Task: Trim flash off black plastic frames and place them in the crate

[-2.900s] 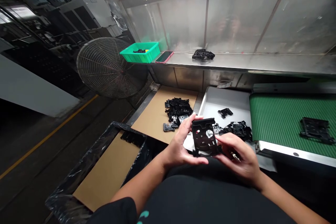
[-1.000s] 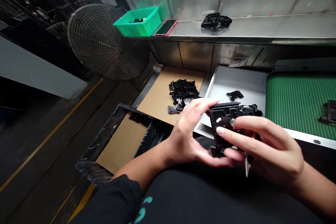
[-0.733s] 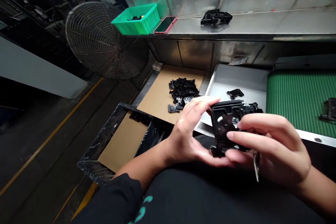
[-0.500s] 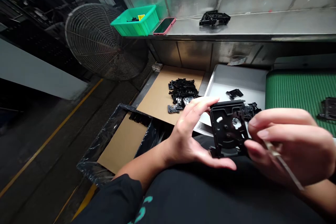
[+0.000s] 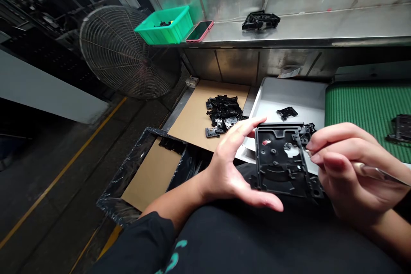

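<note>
A black plastic frame (image 5: 279,162) with cut-outs is held up over the lap by my left hand (image 5: 233,165), index finger at its top edge and thumb by its bottom edge. My right hand (image 5: 356,167) is closed around a thin tool (image 5: 369,171) with a pale handle and a metal end, its fingertips near the frame's right side. Whether those fingertips touch the frame cannot be made out. Behind the frame, a small black part (image 5: 287,113) lies in the white tray (image 5: 295,90), with more parts partly hidden.
Black parts (image 5: 224,111) are piled on brown cardboard (image 5: 192,115). A steel shelf (image 5: 321,30) holds a green bin (image 5: 170,30), a phone (image 5: 200,31) and a black frame (image 5: 260,20). Right is a green ribbed surface (image 5: 362,115); left, a round fan (image 5: 128,51) and a plastic-lined box (image 5: 150,175).
The black frame now faces the camera more squarely. My right hand has turned, and the tool in it swung from pointing down to pointing right.
</note>
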Motion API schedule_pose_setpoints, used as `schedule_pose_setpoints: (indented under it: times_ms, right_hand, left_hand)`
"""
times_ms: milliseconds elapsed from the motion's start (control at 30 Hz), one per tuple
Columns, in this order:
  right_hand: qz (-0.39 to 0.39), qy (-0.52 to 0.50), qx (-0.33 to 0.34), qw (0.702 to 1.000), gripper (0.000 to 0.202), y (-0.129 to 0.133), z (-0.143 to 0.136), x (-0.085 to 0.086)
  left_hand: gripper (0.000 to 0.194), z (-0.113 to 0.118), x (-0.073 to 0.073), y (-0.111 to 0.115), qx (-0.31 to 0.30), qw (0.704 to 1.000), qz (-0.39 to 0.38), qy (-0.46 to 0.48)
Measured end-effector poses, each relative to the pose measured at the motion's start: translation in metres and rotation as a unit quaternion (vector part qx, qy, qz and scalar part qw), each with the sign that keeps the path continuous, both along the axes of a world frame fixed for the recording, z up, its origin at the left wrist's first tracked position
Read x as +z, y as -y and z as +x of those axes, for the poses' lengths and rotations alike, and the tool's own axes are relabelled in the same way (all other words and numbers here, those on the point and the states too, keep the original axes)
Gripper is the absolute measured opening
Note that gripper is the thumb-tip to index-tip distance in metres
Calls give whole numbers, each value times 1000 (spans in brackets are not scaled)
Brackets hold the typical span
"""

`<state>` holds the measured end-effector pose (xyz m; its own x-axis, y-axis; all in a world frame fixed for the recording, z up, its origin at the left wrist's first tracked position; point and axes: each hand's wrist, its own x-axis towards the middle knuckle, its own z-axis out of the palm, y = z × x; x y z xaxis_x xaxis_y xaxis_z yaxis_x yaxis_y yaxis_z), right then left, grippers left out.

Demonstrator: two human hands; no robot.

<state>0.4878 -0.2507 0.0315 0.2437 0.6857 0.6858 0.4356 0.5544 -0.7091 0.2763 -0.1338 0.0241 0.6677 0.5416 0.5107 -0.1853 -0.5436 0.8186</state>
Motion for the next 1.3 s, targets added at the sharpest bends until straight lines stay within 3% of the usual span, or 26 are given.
schedule_pose_setpoints:
  times_ms: [167,333,467,533,633,733,800,1067,1300]
  right_hand:
    - [4,-39,-31,999,12,-3,-10,-2]
    - [-25,-56,-41,997,23,1,-12,-4]
    - [9,-30,-27,999,14,0,-7,-6]
    - [21,-17,-24,999,19,-1,-4,-6]
    - [-33,-49,13,998,6,-4,1,-3]
    - [-127,-92,114,981,66,-8,6,1]
    - [-166,-91,158,969,85,-10,10,4]
    - [-173,32,221,959,78,-14,25,13]
    - [-173,46,220,959,74,-16,27,12]
  left_hand:
    - [132,-1,-2,0,-13,1000,-21,-2]
    - [133,-3,-4,1,-16,1000,-24,-13]
    - [136,-6,-9,-2,-15,1000,-14,-16]
    - [138,-7,-12,-4,-11,1000,-3,-13]
    - [139,-10,-15,-7,-5,1000,19,-2]
    - [139,-11,-16,-9,-14,999,44,4]
    - [140,-11,-16,-10,-20,998,58,12]
    - [138,-8,-12,-11,-41,994,85,50]
    - [136,-8,-8,-12,-52,993,98,32]
